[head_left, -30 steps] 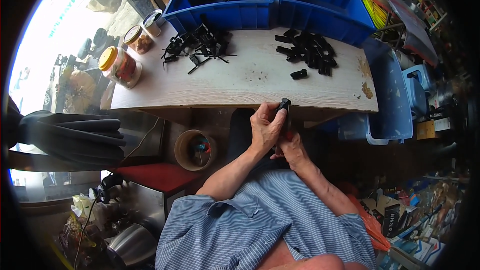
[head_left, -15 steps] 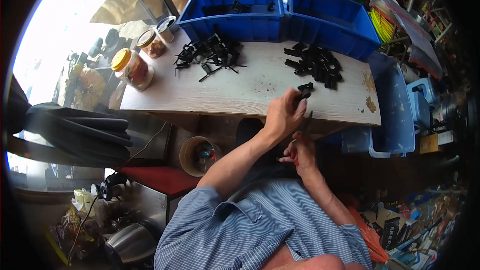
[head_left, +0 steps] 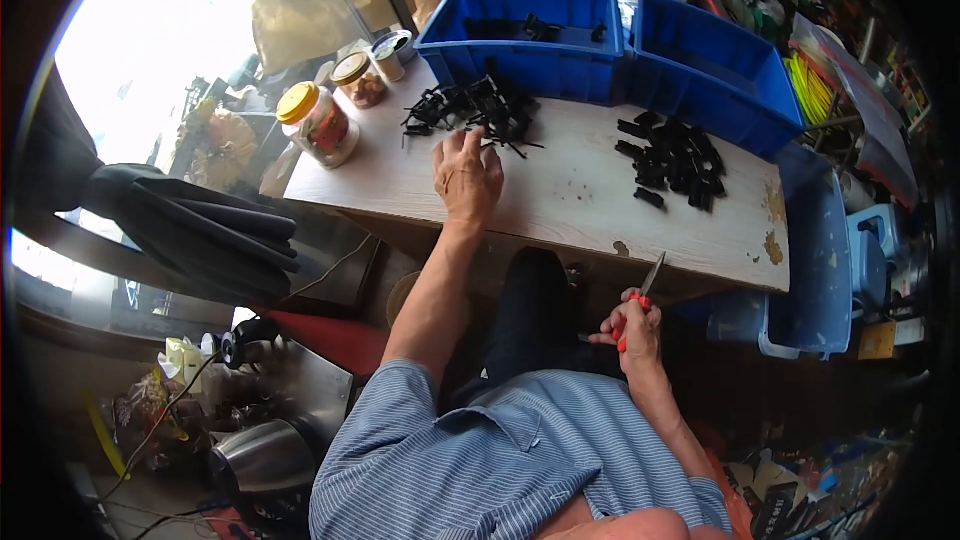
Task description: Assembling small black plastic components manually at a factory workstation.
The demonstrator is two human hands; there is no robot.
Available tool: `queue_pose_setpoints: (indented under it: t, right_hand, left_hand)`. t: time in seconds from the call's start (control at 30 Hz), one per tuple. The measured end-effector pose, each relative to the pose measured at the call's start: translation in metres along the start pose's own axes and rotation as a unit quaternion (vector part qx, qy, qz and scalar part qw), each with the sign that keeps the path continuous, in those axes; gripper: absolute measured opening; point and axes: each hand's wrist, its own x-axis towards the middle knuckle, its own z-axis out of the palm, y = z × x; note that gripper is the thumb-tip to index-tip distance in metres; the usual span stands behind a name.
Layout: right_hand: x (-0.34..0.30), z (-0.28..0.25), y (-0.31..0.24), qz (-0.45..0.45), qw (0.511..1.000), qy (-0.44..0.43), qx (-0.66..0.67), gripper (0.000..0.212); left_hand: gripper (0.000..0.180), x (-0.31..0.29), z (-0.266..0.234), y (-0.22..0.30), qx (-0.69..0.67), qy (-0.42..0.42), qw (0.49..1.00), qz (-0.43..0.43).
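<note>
A pale wood-grain surface [head_left: 560, 180], worn to brown patches toward its right end, stood in a cluttered room. Over its near part, the left hand [head_left: 468, 175] had its fingers spread, with nothing seen in its grip; whether the fingertips touched anything could not be told. Just beyond, at twelve o'clock, lay a tangled heap of black plastic parts with thin stems [head_left: 490, 100]. Between four and five o'clock, the right hand [head_left: 640, 325] gripped metal-bladed scissors with red handles [head_left: 645, 301], pointing toward one o'clock. Farther out, a rounded clear jar with a yellow lid [head_left: 325, 135] stood between nine and ten, a heap of stubby black plastic pieces [head_left: 680, 160] lay at three, one rectangular blue plastic bin [head_left: 560, 75] stood at one and a second blue bin [head_left: 710, 108] at two. The stems looked interlocked, so lifting one part could drag neighbours along. The bare scissor point could nick the left hand if both hands met carelessly.
</note>
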Motion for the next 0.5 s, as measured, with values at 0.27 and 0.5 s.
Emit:
queue_pose_setpoints:
  t: [0.27,0.5]
  right_hand:
    - [-0.001,0.0,0.001,-0.015,1.0,-0.016,0.005,0.018]
    - [0.001,0.0,0.001,-0.018,1.0,0.009,0.011,0.013]
  left_hand:
    - [0.013,-0.016,-0.007,-0.037,0.053,-0.041,0.998,0.015]
    - [0.026,-0.008,-0.023,-0.028,0.046,-0.122,0.99,-0.053]
